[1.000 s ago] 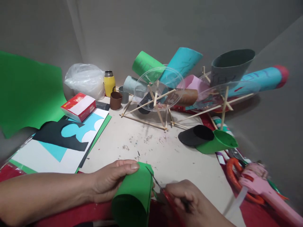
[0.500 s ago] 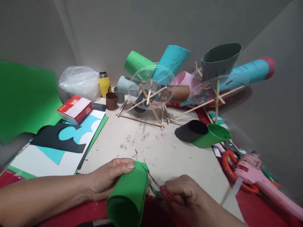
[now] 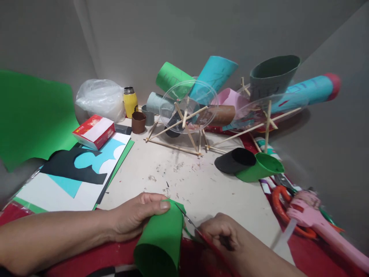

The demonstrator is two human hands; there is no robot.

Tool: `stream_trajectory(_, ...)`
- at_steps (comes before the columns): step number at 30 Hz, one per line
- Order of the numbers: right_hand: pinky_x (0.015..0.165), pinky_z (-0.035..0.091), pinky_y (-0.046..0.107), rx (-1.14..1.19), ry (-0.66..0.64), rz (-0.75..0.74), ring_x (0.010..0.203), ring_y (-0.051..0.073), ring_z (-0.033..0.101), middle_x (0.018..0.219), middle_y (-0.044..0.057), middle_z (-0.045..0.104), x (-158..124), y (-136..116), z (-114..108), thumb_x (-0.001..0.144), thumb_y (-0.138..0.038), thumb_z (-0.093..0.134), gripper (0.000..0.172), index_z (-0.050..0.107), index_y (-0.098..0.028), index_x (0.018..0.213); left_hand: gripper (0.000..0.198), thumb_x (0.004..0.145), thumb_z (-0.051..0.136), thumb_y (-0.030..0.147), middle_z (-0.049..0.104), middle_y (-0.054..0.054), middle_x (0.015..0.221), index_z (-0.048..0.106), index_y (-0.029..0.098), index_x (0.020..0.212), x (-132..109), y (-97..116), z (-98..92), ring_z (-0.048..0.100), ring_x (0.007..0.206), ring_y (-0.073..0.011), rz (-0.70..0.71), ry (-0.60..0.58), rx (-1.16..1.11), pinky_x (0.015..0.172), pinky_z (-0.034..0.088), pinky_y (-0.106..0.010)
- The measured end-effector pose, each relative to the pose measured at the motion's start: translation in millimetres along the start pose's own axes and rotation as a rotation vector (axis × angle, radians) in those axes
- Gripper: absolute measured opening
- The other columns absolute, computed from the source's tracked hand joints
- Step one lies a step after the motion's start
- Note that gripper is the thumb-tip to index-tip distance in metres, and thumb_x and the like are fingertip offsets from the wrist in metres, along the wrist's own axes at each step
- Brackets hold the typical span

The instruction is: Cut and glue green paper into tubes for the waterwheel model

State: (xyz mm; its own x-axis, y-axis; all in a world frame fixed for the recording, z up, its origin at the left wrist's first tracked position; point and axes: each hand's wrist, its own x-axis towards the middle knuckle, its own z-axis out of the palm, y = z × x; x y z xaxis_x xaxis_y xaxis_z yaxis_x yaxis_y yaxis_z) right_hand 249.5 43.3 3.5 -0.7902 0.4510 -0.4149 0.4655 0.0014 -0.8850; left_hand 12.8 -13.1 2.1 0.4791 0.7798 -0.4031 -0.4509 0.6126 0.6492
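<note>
My left hand [image 3: 144, 215] is closed around the far end of a green paper tube [image 3: 161, 234], thumb on top; the fingers underneath are mostly hidden. The tube's open near end faces me. In my right hand [image 3: 220, 234] I grip red-handled scissors [image 3: 188, 220], their blades at the tube's far right rim. A thin green strip [image 3: 188, 232] hangs by the blades. Farther off, a black tube [image 3: 230, 161] and another green tube [image 3: 259, 169] lie side by side on the pale board [image 3: 198, 188].
Behind stands a wheel of clear plastic discs [image 3: 213, 123], wooden sticks and coloured tubes. Cut sheets [image 3: 31, 192] and a red box [image 3: 93, 132] lie left, near a yellow bottle [image 3: 130, 104] and plastic bag [image 3: 99, 98]. At right are a pink glue gun [image 3: 323, 227] and orange-handled scissors [image 3: 278, 200].
The green tube has shifted slightly right in my left hand. The scissors stay at its rim, their blades now looking closer together. The whole view has moved a little.
</note>
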Motion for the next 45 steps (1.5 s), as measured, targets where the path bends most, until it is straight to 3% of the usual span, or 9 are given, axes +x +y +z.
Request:
stream_trajectory(25, 0.046, 0.017, 0.026, 0.055, 0.022, -0.048, 0.049, 0.008, 0.021, 0.049, -0.008, 0.022, -0.2, 3.4, 0.9, 0.086, -0.038, 0.057, 0.051, 0.023, -0.023, 0.053, 0.044, 0.076, 0.077, 0.05, 0.074, -0.01, 0.083, 0.077, 0.009, 0.091, -1.0, 2.0, -0.1, 0.065, 0.073, -0.0159, -0.012, -0.003, 0.034, 0.071, 0.048, -0.026)
stream_trajectory(32, 0.045, 0.014, 0.025, 0.06, -0.017, -0.02, 0.049, 0.006, 0.018, 0.049, -0.01, 0.021, -0.6, 3.7, 1.3, 0.078, -0.021, 0.058, 0.044, 0.023, -0.023, 0.052, 0.044, 0.075, 0.077, 0.052, 0.074, -0.01, 0.083, 0.076, 0.01, 0.088, -1.6, 1.5, -1.2, 0.064, 0.071, -0.0158, -0.031, 0.012, 0.053, 0.071, 0.048, -0.026)
stream_trajectory(45, 0.045, 0.016, 0.025, 0.046, -0.009, -0.064, 0.05, 0.007, 0.019, 0.051, -0.009, 0.02, -0.3, 5.3, 2.1, 0.074, -0.017, 0.051, 0.036, 0.022, -0.023, 0.053, 0.049, 0.076, 0.073, 0.056, 0.073, -0.011, 0.084, 0.077, 0.008, 0.09, -1.0, 2.0, -3.4, 0.059, 0.067, -0.0134, -0.054, 0.016, 0.14, 0.07, 0.046, -0.026)
